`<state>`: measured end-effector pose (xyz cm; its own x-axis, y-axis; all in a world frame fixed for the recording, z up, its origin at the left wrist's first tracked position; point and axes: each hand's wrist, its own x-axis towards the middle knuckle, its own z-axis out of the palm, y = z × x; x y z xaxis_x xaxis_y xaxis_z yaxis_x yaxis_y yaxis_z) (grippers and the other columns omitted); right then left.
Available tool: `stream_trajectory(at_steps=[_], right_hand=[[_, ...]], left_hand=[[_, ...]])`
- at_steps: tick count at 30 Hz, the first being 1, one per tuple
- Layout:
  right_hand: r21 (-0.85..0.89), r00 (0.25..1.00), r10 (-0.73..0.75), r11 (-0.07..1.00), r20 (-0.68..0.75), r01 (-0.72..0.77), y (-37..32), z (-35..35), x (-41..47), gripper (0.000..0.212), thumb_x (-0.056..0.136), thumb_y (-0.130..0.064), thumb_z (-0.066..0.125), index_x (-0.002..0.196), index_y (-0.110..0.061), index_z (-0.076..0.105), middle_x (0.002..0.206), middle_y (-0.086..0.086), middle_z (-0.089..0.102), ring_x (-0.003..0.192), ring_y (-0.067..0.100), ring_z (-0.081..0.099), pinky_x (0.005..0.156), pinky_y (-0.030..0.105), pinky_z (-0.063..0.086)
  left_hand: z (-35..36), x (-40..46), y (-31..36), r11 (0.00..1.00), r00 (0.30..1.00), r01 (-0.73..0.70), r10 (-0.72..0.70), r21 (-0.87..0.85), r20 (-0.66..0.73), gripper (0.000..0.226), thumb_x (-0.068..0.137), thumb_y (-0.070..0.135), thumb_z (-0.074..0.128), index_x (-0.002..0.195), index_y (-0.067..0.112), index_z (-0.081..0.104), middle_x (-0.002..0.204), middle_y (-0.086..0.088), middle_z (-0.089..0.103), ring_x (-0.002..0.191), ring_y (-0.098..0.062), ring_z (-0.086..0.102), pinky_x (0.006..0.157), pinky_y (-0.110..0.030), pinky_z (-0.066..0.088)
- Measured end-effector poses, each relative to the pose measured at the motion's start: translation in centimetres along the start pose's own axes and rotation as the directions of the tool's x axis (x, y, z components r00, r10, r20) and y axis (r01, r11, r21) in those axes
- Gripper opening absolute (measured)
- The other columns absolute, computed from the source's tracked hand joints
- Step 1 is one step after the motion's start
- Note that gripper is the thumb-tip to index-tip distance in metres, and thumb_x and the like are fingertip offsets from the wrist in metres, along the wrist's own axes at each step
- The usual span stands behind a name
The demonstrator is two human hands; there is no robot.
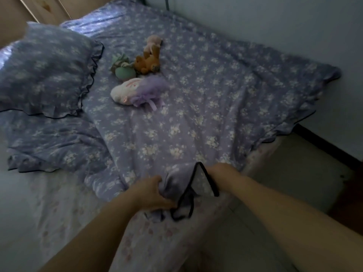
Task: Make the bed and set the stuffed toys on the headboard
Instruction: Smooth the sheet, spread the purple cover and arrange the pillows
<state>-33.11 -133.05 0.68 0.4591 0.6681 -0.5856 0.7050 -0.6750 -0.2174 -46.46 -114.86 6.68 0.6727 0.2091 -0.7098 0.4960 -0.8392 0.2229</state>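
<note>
— Both forearms came in from the near edge of the frame. What were the hands doing?

— Each held the ruffled near corner of the floral duvet (pixel 176 118). The left hand (pixel 151 193) had its fingers curled round a bunched fold of the cloth, right beside the dark piping. The right hand (pixel 222 173) gripped the same ruffle from the other side, though its fingers were mostly tucked under the fabric, so I could not tell exactly how they lay.

— And where was the duvet on the bed?

— Spread over the far part of the mattress, reaching to the wall-side edge, where its ruffle hung past the bed's corner. The near corner was lifted off the pale sheet (pixel 64 203), which showed bare along the near edge of the bed.

— The stuffed toys?

— Four lay on top of the duvet, toward the head end. A white rabbit with a purple dress (pixel 137 91) lay on its side, nearest the hands. Just beyond it sat a green toy (pixel 123 71), touching a brown bear (pixel 148 61) on its back. A pink toy (pixel 153 43) lay against the bear's far side.

— Anything else on the bed?

— Two matching floral pillows at the left edge. One pillow (pixel 47 69) lay partly on top of the lower pillow (pixel 51 142). A wooden headboard (pixel 39 8) showed at the far left corner, and a grey wall (pixel 275 22) ran along the bed's far side.
</note>
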Motion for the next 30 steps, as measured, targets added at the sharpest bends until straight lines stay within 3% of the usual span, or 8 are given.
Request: stream_trajectory(at_steps=[5, 12, 16, 18, 20, 24, 27, 30], right_hand=[[-0.078, 0.983, 0.017, 0.997, 0.183, -0.002, 0.4, 0.9, 0.4, 0.03, 0.094, -0.008, 0.044, 0.118, -0.013, 0.061, 0.12, 0.013, 0.058, 0.107, 0.032, 0.056, 0.086, 0.036, 0.045], [-0.201, 0.938, -0.024, 0.975, 0.345, 0.099, -0.1, 2.2, 2.2, 0.028, 0.094, -0.008, 0.046, 0.119, -0.009, 0.06, 0.119, 0.012, 0.058, 0.105, 0.031, 0.057, 0.094, 0.039, 0.048], [-0.263, 0.928, -0.012, 0.958, 0.372, 0.117, 0.4, 2.6, 2.6, 0.028, 0.092, -0.004, 0.047, 0.116, -0.008, 0.061, 0.116, 0.012, 0.059, 0.097, 0.027, 0.056, 0.092, 0.038, 0.049], [-0.311, 0.925, 0.064, 0.948, 0.373, 0.06, 0.8, 2.3, 2.5, 0.03, 0.096, -0.013, 0.045, 0.124, -0.012, 0.056, 0.13, 0.01, 0.054, 0.11, 0.028, 0.053, 0.096, 0.04, 0.043], [-0.409, 0.908, 0.188, 0.912, 0.373, -0.021, 1.2, 2.1, 2.6, 0.037, 0.1, -0.026, 0.039, 0.135, -0.016, 0.047, 0.142, 0.007, 0.043, 0.128, 0.03, 0.042, 0.106, 0.045, 0.035], [-0.62, 0.807, 0.46, 0.769, 0.371, -0.153, 0.6, 0.3, 2.7, 0.055, 0.101, -0.041, 0.031, 0.149, -0.017, 0.02, 0.155, 0.012, 0.018, 0.141, 0.035, 0.021, 0.116, 0.048, 0.022], [-0.48, 0.916, 0.303, 0.865, 0.262, -0.149, -2.3, -0.8, 4.4, 0.041, 0.101, -0.029, 0.034, 0.14, -0.018, 0.038, 0.145, 0.008, 0.036, 0.131, 0.031, 0.038, 0.109, 0.047, 0.033], [-0.358, 0.988, 0.109, 0.932, 0.108, -0.063, -7.5, -1.0, 5.3, 0.038, 0.098, -0.018, 0.04, 0.135, -0.018, 0.045, 0.136, 0.007, 0.042, 0.123, 0.03, 0.044, 0.101, 0.045, 0.039]], left_hand=[[1.2, 0.0, 0.7, 0.99, 0.99, 0.006, -0.025, 0.138, 0.141, 0.022, 0.076, 0.034, 0.066, 0.085, 0.02, 0.052, 0.09, -0.002, 0.055, 0.083, -0.019, 0.051, 0.07, -0.025, 0.039], [2.5, 0.4, 0.4, 0.991, 0.958, 0.035, -0.07, 0.13, 0.279, 0.033, 0.082, 0.029, 0.06, 0.11, 0.013, 0.06, 0.114, -0.011, 0.062, 0.099, -0.026, 0.057, 0.086, -0.033, 0.046], [2.9, 0.5, 0.2, 0.987, 0.934, 0.032, -0.085, 0.155, 0.348, 0.034, 0.086, 0.02, 0.056, 0.118, 0.009, 0.057, 0.106, -0.011, 0.058, 0.095, -0.027, 0.056, 0.08, -0.031, 0.044], [2.8, 1.0, 0.1, 0.993, 0.971, 0.014, -0.041, 0.114, 0.235, 0.032, 0.088, 0.013, 0.053, 0.119, 0.008, 0.057, 0.114, -0.013, 0.059, 0.102, -0.029, 0.056, 0.083, -0.031, 0.043], [2.4, 1.3, -0.5, 0.998, 1.0, -0.009, 0.008, -0.06, -0.029, 0.039, 0.089, 0.01, 0.052, 0.128, 0.01, 0.052, 0.134, -0.012, 0.051, 0.121, -0.028, 0.049, 0.097, -0.031, 0.039], [0.6, 1.1, -2.4, 0.92, 0.913, -0.113, -0.053, -0.374, -0.406, 0.07, 0.088, 0.023, 0.064, 0.147, 0.018, 0.027, 0.149, -0.006, 0.031, 0.138, -0.022, 0.03, 0.109, -0.03, 0.026], [-0.4, 0.9, -4.5, 0.843, 0.847, -0.088, -0.217, -0.53, -0.485, 0.062, 0.09, 0.016, 0.06, 0.145, 0.014, 0.032, 0.145, -0.009, 0.04, 0.131, -0.023, 0.041, 0.105, -0.034, 0.034], [-0.2, 0.2, -8.1, 0.734, 0.823, -0.008, -0.381, -0.679, -0.421, 0.05, 0.093, 0.011, 0.053, 0.141, 0.013, 0.038, 0.137, -0.013, 0.048, 0.122, -0.028, 0.049, 0.1, -0.04, 0.042]])
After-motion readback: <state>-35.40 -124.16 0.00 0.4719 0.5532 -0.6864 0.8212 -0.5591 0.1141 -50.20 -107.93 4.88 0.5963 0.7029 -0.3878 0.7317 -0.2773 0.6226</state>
